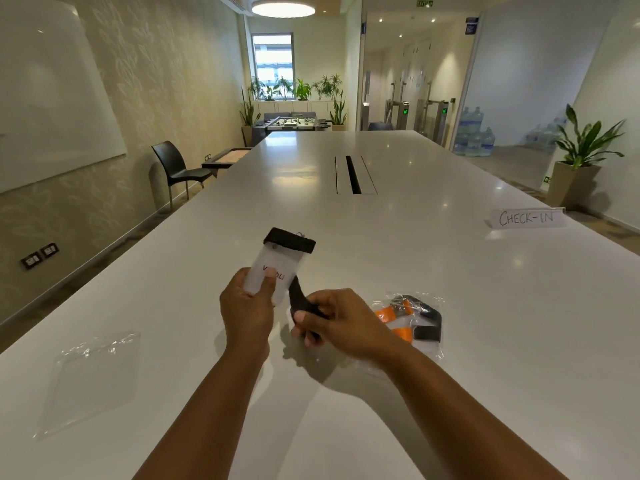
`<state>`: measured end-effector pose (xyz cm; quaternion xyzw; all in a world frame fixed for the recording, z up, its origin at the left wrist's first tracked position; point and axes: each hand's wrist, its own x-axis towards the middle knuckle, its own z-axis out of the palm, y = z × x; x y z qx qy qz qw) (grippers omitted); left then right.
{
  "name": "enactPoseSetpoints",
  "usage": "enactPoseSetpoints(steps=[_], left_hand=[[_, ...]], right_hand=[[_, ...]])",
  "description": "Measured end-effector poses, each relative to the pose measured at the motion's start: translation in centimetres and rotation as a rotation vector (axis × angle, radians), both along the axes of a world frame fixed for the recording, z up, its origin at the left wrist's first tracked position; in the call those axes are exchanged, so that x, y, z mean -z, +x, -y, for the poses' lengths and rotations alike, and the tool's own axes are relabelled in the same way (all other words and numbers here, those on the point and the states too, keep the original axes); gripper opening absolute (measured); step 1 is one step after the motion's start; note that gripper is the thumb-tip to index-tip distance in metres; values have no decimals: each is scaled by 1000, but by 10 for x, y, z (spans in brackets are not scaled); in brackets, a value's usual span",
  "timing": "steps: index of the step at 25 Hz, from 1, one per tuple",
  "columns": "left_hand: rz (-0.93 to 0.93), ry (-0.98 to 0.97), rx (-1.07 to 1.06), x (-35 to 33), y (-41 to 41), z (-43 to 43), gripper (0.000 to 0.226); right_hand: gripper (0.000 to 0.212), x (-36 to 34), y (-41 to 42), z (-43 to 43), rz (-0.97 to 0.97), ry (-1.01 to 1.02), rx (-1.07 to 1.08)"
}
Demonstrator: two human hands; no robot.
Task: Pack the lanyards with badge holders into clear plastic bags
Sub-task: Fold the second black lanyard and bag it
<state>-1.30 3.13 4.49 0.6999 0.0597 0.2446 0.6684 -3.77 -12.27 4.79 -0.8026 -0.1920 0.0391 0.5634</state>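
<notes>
White glossy table (381,271), work held above it.
Left hand (246,306) pinches the stiff, light clear plastic badge holder (277,258); right hand (339,323) grips its limp black fabric lanyard strap (298,296) — probably better gathered first.

table card (528,218), right side of table (381,237): handwritten "CHECK-IN" | badge holder (273,265), above table's near end: dark print starting "V", rest partly covered, unreadable | green ceiling sign (425,3), beyond table's far end: too blurred to read
</notes>
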Motion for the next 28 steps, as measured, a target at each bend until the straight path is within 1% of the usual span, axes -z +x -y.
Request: enactPoseSetpoints(steps=[1,2,4,5,7,8,9,10,11,13,14,15,17,19,20,22,23,26,27,28], left_hand=[[37,171,-40,3,1,-1,16],[74,321,-38,6,1,-3,15],[74,518,29,8,4,-5,14],[50,573,79,8,5,-7,15],[48,588,244,8,9,-13,14],[62,575,345,8,10,-16,10],[66,568,445,7,9,-19,5],[52,560,536,6,8,-22,2],[17,546,609,6,8,-24,3],[-77,516,712,6,8,-27,8],[-114,500,750,5,7,-29,12],[-134,481,772,4,6,-29,14],[-126,420,787,1,3,-28,18],[-100,299,773,-1,1,-25,22],[-94,216,729,-2,0,-22,22],[-99,60,576,-3,-1,-13,19],[-95,17,489,-2,-1,-7,18],[-23,12,251,2,-4,8,12],[8,40,177,3,-5,12,12],[36,73,115,4,-6,14,14]], right_hand=[[21,-1,-2,-3,21,-29,-11],[19,-3,-6,-6,16,-3,-44],[16,-10,-13,-9,-29,150,-87],[17,-14,-14,-9,-53,244,-63],[22,-19,-11,-5,-89,442,35],[23,-20,-9,-1,-79,503,79],[23,-21,-8,1,-44,514,110],[21,-21,-8,3,10,481,132],[20,-20,-7,5,83,403,150],[20,-18,-7,8,230,180,164],[23,-18,-7,10,263,77,162],[29,-18,-5,13,249,14,146],[32,-17,-2,20,113,55,84],[28,-14,0,25,-16,186,63],[28,-12,1,25,-64,254,70],[29,-8,3,22,-130,347,116],[28,-6,4,19,-153,395,150],[17,-2,4,6,-233,604,237],[14,-1,3,1,-244,612,285],[13,-1,2,-4,-233,562,358]])
